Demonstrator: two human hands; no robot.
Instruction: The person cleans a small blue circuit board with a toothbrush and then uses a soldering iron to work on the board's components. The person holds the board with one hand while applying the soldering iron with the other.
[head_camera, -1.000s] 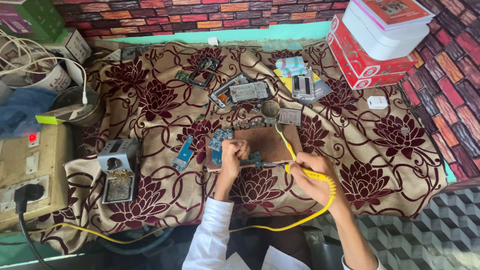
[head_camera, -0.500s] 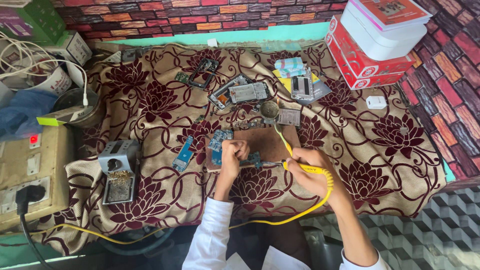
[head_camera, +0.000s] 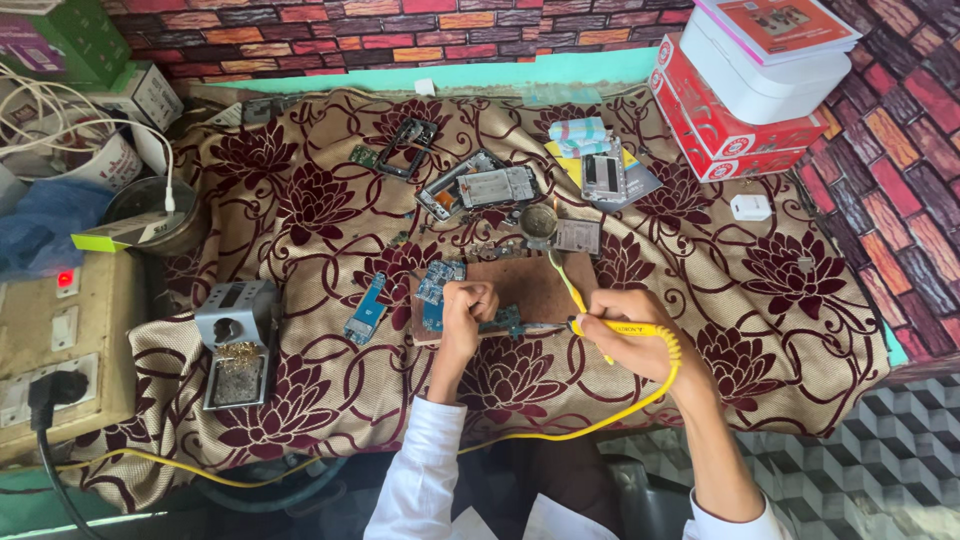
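My right hand (head_camera: 625, 330) grips a yellow soldering iron (head_camera: 612, 326), its metal tip pointing left at a small blue-green circuit board (head_camera: 503, 319). My left hand (head_camera: 466, 306) is closed, pinching that board at its left side over a brown work mat (head_camera: 535, 282). The iron's yellow cord (head_camera: 640, 395) loops down past my right wrist and off to the left. Another blue circuit board (head_camera: 437, 281) lies just left of my left hand.
Phone frames and parts (head_camera: 480, 186) lie farther back on the floral cloth (head_camera: 780, 270). A blue board strip (head_camera: 366, 307), a grey iron stand (head_camera: 236, 341), a socket box (head_camera: 55, 350) at the left, and red and white boxes (head_camera: 745, 95) at the back right.
Both hands stay at the board with only slight shifts; the iron's tip remains at the board.
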